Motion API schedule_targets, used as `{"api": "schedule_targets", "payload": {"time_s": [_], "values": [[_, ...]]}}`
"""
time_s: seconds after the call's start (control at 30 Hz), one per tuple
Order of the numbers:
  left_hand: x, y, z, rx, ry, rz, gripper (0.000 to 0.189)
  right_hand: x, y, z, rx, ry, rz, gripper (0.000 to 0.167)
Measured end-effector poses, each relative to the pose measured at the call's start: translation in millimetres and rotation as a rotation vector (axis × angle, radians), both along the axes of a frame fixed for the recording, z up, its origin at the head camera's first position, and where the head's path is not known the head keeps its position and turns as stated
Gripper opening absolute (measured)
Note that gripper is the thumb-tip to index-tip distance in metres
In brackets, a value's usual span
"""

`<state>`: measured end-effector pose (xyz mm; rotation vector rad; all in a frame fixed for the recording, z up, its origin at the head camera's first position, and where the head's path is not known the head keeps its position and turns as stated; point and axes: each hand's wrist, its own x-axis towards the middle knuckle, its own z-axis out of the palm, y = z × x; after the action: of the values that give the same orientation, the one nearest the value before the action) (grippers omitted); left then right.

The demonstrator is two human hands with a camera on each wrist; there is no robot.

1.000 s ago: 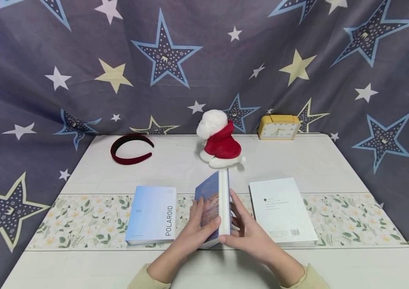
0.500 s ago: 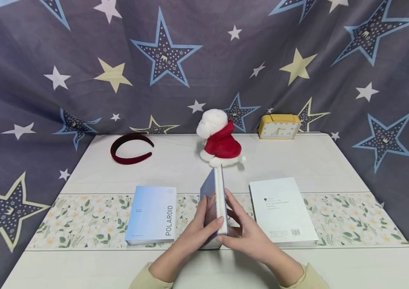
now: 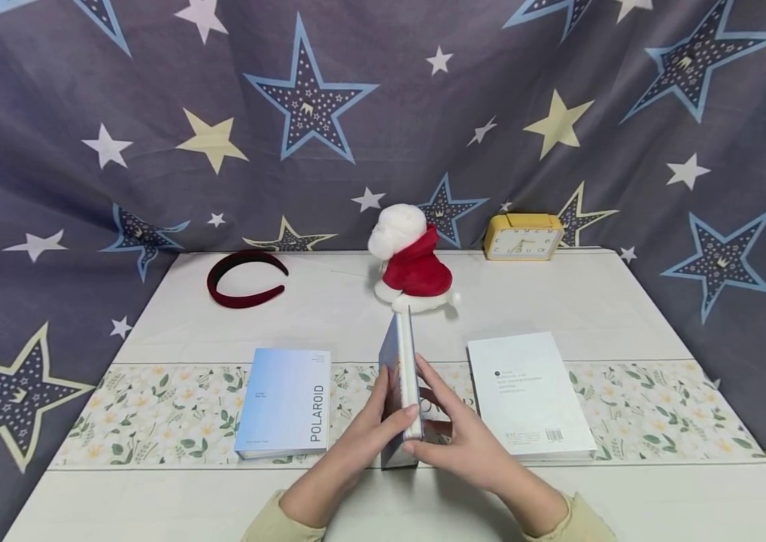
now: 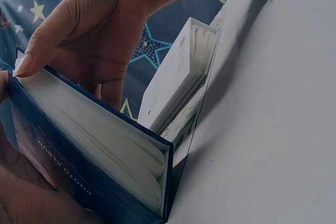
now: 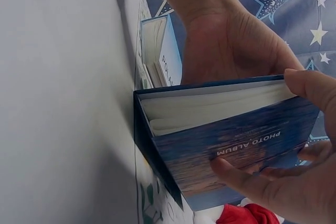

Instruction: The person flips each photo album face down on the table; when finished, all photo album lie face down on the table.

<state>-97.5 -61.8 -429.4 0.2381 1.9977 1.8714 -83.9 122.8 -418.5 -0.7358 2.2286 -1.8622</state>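
A dark blue photo album [image 3: 406,369] stands nearly upright between my two hands, white page edges facing up. "PHOTO ALBUM" is printed on its cover [image 5: 252,145]. My left hand [image 3: 366,436] grips it from the left, fingers along that cover and thumb at the page edge. From the other side my right hand [image 3: 457,429] holds it, fingertips against the right cover and thumb low at the near end. Left of the hands lies a light blue POLAROID album [image 3: 281,399]; a white album [image 3: 528,391] with a barcode lies to the right.
Behind the held album sits a white plush dog [image 3: 399,233] in a red hoodie. A dark red headband [image 3: 245,301] lies back left, and a yellow clock [image 3: 524,239] stands back right. A floral strip [image 3: 153,421] crosses the white table; a star-patterned curtain [image 3: 383,90] hangs behind.
The album has turned from leaning leftward to nearly upright and shifted slightly left, both hands staying on it. Dark letters now show behind the right hand's fingers.
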Motion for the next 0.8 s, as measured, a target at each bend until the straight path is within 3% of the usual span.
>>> {"api": "schedule_targets", "payload": {"time_s": [0.43, 0.67, 0.8], "values": [[-0.1, -0.8, 2.5, 0.063, 0.038, -0.038, 0.087, -1.2, -4.0, 0.9, 0.028, 0.066, 0.005, 0.096], [2.4, -0.7, 6.8, 0.127, 0.08, -0.045, 0.084, -0.5, -3.8, -1.1, 0.151, 0.183, -0.04, 0.091], [2.7, -0.8, 6.4, 0.167, 0.076, -0.029, 0.087, 0.1, -2.2, -0.6, 0.213, 0.205, -0.036, 0.089]]}}
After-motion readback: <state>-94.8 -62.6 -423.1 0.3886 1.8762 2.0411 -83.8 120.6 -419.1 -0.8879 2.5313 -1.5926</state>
